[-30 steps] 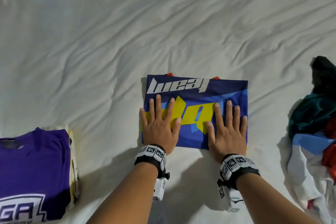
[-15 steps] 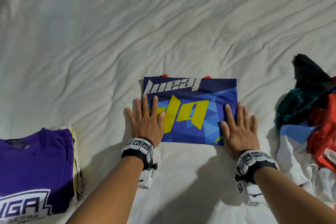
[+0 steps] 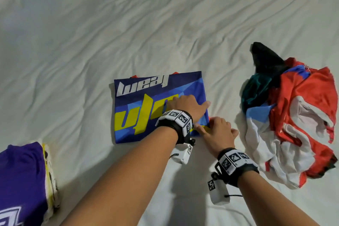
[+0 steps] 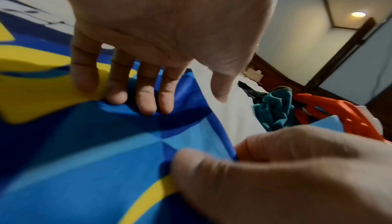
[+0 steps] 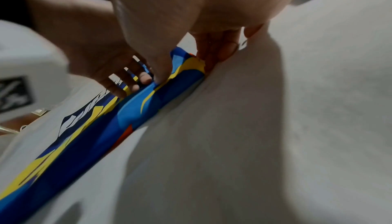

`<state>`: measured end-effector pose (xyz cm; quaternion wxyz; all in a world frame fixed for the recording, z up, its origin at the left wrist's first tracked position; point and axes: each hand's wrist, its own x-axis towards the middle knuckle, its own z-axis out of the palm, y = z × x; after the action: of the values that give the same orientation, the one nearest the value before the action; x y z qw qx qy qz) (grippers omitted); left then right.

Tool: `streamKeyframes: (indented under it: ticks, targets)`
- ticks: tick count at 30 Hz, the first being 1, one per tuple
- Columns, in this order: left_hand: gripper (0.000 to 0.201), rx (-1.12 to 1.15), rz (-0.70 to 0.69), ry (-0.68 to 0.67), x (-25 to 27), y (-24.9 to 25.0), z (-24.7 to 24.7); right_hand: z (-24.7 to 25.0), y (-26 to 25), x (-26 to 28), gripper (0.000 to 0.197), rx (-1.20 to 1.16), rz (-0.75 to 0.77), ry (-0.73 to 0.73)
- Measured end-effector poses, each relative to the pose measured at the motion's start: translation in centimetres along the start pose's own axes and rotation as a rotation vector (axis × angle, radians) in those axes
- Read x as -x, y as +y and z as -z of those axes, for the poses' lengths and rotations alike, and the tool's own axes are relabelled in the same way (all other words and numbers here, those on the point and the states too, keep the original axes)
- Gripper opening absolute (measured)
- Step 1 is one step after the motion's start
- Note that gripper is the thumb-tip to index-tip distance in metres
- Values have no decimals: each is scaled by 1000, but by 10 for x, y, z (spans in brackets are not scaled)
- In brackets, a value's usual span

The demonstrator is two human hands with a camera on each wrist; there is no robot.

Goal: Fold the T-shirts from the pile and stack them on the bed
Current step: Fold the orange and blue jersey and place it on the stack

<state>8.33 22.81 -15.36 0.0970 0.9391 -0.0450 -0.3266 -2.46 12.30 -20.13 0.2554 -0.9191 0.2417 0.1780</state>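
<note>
A folded blue T-shirt (image 3: pixel 146 110) with yellow numbers lies on the white bed sheet (image 3: pixel 165 24) in front of me. My left hand (image 3: pixel 189 104) reaches across and presses its fingers (image 4: pixel 144 103) on the shirt's right part, thumb out past the edge. My right hand (image 3: pixel 211 128) pinches the shirt's near right corner between thumb and fingers (image 5: pixel 222 49); the right wrist view shows that corner (image 5: pixel 188 63) lifted a little. The pile of unfolded shirts (image 3: pixel 297 115), red, white, teal and black, lies to the right. A stack of folded shirts with a purple one on top (image 3: pixel 20 180) sits at the lower left.
Wrinkled white sheet stretches wide beyond and to the left of the blue shirt. In the left wrist view a dark wooden door frame (image 4: pixel 339 51) and a ceiling light (image 4: pixel 358 14) show past the pile.
Both hands lay flat at the shirt's left and right sides. The left hand has since crossed to the right edge, and the right hand has taken the near right corner.
</note>
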Motion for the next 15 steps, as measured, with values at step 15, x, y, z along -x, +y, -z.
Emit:
streamKeyframes:
  ticks: [15]
  targets:
    - [24,226,10,-124,-16,11,28,13,-13,23,28,-729,30,104]
